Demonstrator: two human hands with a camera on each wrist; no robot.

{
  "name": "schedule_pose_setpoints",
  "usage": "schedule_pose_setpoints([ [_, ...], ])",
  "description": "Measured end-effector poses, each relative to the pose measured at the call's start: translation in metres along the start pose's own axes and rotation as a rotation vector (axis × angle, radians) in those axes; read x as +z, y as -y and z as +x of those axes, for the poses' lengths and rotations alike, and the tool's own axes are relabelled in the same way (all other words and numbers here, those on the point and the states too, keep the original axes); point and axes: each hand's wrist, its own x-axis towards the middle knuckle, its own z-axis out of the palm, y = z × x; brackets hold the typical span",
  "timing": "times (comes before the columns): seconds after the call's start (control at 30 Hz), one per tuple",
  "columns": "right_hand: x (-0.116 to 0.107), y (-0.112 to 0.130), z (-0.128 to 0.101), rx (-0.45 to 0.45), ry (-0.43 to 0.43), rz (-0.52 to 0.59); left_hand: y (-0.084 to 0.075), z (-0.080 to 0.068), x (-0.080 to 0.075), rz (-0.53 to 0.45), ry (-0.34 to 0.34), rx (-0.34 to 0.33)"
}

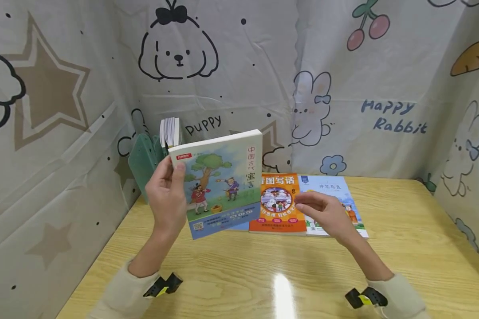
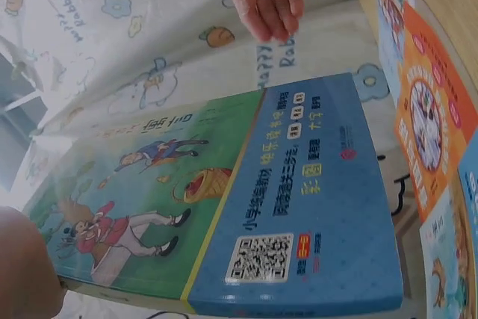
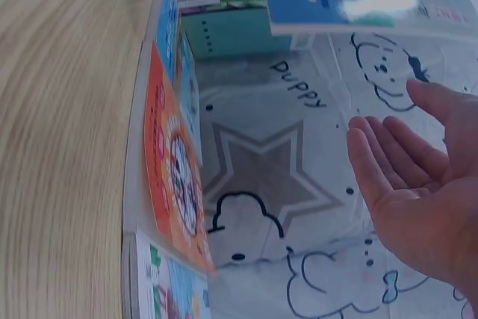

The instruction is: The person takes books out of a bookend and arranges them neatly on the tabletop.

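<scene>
Nearest, left hand gripped the green storybook upright above the desk, while right hand hovered, fingers relaxed and empty.

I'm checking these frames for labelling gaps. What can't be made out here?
- Head view: the lifted green-and-blue picture book hides the left hand fingers behind it and covers part of a flat book beneath.
- Head view: the open right hand covers part of the pale blue book.
- Head view: books in the green plastic bookend show page edges only.
- Left wrist view: the orange book is cut off by the frame edge.
</scene>
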Motion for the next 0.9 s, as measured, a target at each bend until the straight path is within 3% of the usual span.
schedule_pose_setpoints([
  [0.2,0.023,0.006,0.005,-0.001,0.123,0.091,-0.003,-0.008,0.009,-0.064,0.035,-0.008],
  [0.4,0.041,0.009,0.008,-0.060,0.179,0.151,-0.005,-0.013,0.019,-0.106,0.053,-0.005],
  [0.9,0.044,0.000,-0.002,-0.239,0.016,0.093,0.001,-0.018,0.028,-0.122,0.055,-0.027],
])
